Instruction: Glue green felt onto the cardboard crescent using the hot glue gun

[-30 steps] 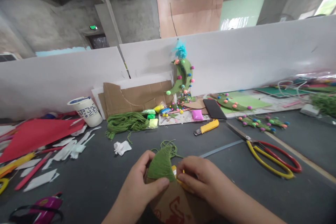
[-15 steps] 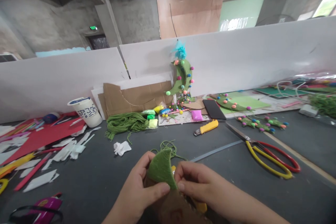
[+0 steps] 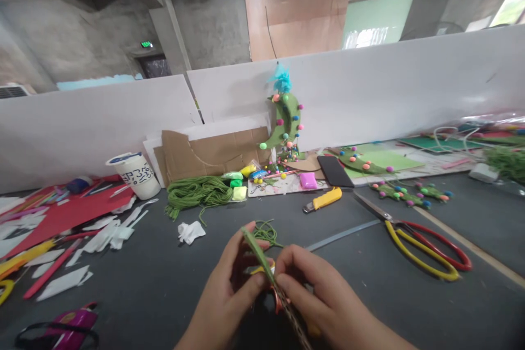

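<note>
A cardboard piece (image 3: pixel 294 321), its far end wrapped in green yarn (image 3: pixel 255 244), is turned edge-on between my hands. My left hand (image 3: pixel 223 290) grips the wrapped part, with the thumb on the near side and fingers behind. My right hand (image 3: pixel 328 298) is closed in a pinch at the piece's right edge, beside the last wraps. Whatever lies between those fingertips is too small to make out clearly. Loose green yarn (image 3: pixel 266 232) curls on the table just beyond my hands. Something yellow and orange below them is mostly hidden.
Red-and-yellow-handled scissors (image 3: pixel 426 249), a yellow utility knife (image 3: pixel 328 198) and a grey strip (image 3: pixel 344 234) lie to the right. Ahead are a green yarn skein (image 3: pixel 199 194) and a black phone (image 3: pixel 334 170). A magenta glue gun (image 3: pixel 74 325) and paper scraps are left.
The piece has turned from showing its broad green face to standing edge-on. My left fingers have spread somewhat behind it, and my right hand stays pinched at the edge.
</note>
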`<state>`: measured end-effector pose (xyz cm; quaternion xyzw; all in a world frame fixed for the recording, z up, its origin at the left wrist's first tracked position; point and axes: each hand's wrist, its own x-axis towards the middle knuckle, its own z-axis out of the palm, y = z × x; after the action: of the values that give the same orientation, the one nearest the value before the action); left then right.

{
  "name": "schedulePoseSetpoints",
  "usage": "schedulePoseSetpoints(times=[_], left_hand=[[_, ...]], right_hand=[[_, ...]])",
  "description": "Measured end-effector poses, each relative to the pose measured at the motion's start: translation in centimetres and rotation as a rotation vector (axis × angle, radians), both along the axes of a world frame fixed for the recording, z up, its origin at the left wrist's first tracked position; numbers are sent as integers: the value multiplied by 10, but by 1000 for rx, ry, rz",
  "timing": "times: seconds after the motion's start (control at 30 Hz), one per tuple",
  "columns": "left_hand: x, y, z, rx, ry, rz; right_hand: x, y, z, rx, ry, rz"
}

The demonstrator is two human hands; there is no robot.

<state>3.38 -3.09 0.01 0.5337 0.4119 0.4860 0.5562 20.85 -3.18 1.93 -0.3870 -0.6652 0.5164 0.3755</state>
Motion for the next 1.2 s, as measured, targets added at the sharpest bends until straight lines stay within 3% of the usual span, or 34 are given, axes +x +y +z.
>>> schedulePoseSetpoints(times=[0.2,0.33,0.47,0.6,0.8,1.2], left_hand=[[1,-11,1,-243,-362,-193],[3,-14,4,-344,-311,-126],[5,-14,14,-305,-173,-48],[4,-13,20,-252,-37,-67],[-1,-9,18,-284,-13,-130],[-4,-7,16,-141,316,-62]], right_hand=[[-2,-2,-8,347,-171,4],[-4,-2,-13,527,-208,8],[0,-1,-9,492,-233,29],[4,1,-3,444,-306,25],[7,5,-6,401,-348,-62],[9,8,-5,283,-405,-103]])
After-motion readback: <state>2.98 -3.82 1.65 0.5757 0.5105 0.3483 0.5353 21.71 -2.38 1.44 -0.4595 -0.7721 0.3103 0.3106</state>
